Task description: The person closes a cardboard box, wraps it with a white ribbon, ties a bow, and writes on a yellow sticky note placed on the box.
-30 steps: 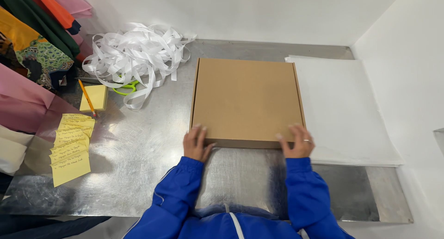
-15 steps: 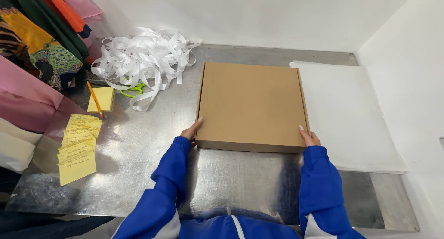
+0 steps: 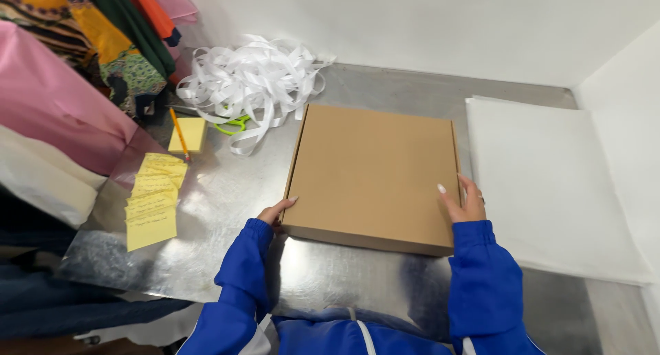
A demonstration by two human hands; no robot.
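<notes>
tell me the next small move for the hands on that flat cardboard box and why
Probably lift the front edge to open the lid. The flat cardboard box lies closed on the metal table, and the left hand and right hand grip its near corners, thumbs on top, from either side. Nothing lies on the lid, so it seems free to swing up.

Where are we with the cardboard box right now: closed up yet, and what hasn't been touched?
Done: the flat brown cardboard box lies closed on the metal table. In hand: the left hand grips its left edge, the right hand its right side. Untouched: the white ribbon pile, yellow sticky notes and white sheets.
</notes>
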